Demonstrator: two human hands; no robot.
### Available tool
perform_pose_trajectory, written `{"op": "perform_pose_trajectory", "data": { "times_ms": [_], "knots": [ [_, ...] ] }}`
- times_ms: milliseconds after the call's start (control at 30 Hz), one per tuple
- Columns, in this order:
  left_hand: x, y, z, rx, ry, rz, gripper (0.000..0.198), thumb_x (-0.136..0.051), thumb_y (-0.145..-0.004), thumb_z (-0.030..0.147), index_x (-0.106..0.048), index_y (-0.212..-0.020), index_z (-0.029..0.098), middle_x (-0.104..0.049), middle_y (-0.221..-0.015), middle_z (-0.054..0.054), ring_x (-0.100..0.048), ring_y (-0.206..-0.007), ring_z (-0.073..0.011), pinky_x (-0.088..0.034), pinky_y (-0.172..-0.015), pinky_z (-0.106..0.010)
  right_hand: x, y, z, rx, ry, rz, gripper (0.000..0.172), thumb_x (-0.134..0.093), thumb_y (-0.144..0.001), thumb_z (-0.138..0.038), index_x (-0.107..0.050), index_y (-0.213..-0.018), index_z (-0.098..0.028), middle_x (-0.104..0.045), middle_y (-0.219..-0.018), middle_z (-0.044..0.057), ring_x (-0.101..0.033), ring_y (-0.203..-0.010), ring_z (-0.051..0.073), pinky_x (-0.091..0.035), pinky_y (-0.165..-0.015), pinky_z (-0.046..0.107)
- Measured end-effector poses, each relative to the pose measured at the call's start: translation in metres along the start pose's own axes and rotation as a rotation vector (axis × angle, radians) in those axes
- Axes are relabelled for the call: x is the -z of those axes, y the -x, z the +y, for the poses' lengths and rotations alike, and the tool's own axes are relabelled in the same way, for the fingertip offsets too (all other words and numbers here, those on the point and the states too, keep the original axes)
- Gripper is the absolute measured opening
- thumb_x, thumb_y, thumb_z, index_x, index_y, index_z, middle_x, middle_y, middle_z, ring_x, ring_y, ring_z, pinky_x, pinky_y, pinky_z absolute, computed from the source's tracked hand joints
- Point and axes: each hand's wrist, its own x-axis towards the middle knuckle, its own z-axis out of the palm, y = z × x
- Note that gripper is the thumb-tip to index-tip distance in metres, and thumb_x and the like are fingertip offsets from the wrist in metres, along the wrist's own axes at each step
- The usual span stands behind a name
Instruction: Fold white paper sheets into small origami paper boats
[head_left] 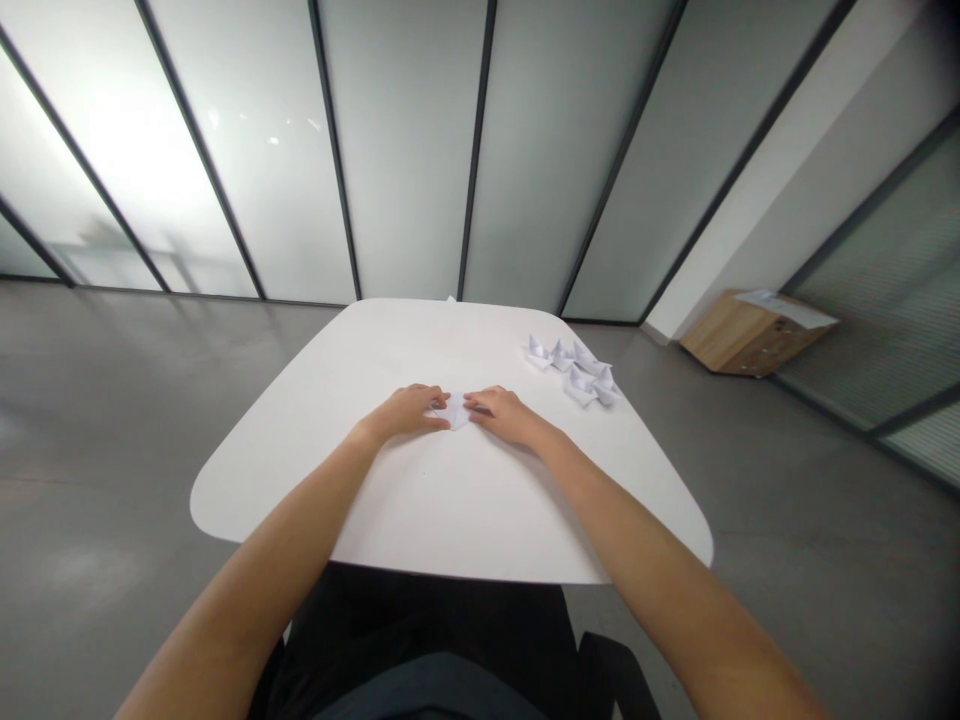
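Paper [454, 412] lies under the tips of the left hand [409, 410] and right hand [504, 413], fingers [433, 400] flat and pressing it, maybe making a fold that needs neat edges, with paper boats [576, 370] past the right fingers.

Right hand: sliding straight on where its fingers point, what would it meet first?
The small white folded paper piece at the fingertips of the right hand, then probably the left hand.

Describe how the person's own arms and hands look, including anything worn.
Both forearms are bare up to the frame edge: no sleeves, gloves, watch or bracelet show. The left hand and right hand carry no visible rings.
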Motion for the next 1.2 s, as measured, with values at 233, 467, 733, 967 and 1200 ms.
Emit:
{"op": "perform_pose_trajectory", "data": {
  "times_ms": [233, 467, 733, 967, 1200],
  "knots": [
    [-0.004, -0.001, -0.012, -0.029, 0.058, -0.009, 0.045, -0.072, -0.085, 0.054, -0.069, -0.119, 0.024, -0.07, -0.13, -0.006, -0.062, -0.123, -0.0252, -0.045, -0.103, -0.031, -0.003, 0.002, 0.014, 0.074, -0.024, -0.005, 0.033, -0.066, -0.097, -0.033, -0.072, -0.129, -0.029, -0.066, -0.141, 0.004, -0.058, -0.128, 0.029, -0.045, -0.111, 0.047],
    [0.002, 0.0, -0.018, -0.063, 0.167, -0.016, 0.029, -0.066, -0.092, 0.043, -0.076, -0.112, 0.024, -0.07, -0.134, -0.004, -0.064, -0.123, -0.0225, -0.044, -0.107, -0.031, -0.003, 0.003, 0.014, 0.093, -0.012, -0.003, 0.033, -0.066, -0.097, -0.036, -0.073, -0.129, -0.03, -0.066, -0.141, 0.005, -0.059, -0.129, 0.029, -0.044, -0.112, 0.047],
    [0.006, 0.003, -0.011, 0.065, 0.15, 0.065, 0.027, -0.061, -0.092, 0.042, -0.079, -0.105, 0.027, -0.079, -0.109, -0.001, -0.072, -0.101, -0.0201, -0.05, -0.095, -0.028, -0.007, -0.003, 0.013, 0.08, -0.001, 0.065, 0.025, -0.058, -0.102, -0.035, -0.08, -0.109, -0.027, -0.074, -0.121, 0.008, -0.065, -0.113, 0.025, -0.046, -0.103, 0.039],
    [0.001, 0.0, 0.003, 0.11, 0.186, 0.163, 0.035, -0.062, -0.09, 0.03, -0.069, -0.124, 0.028, -0.079, -0.104, 0.0, -0.072, -0.087, -0.0162, -0.052, -0.082, -0.025, -0.004, -0.004, 0.0, -0.076, -0.099, 0.141, 0.017, -0.071, -0.093, -0.026, -0.076, -0.108, -0.023, -0.076, -0.097, 0.005, -0.066, -0.092, 0.02, -0.047, -0.086, 0.031],
    [-0.002, -0.001, 0.009, 0.125, 0.182, 0.179, 0.031, -0.059, -0.094, 0.03, -0.067, -0.124, 0.028, -0.078, -0.104, -0.002, -0.072, -0.088, -0.0182, -0.054, -0.085, -0.029, 0.002, -0.001, -0.011, -0.108, -0.142, 0.151, 0.03, -0.073, -0.089, -0.022, -0.069, -0.118, -0.029, -0.075, -0.093, 0.0, -0.066, -0.09, 0.02, -0.046, -0.084, 0.031]
  ]
}}
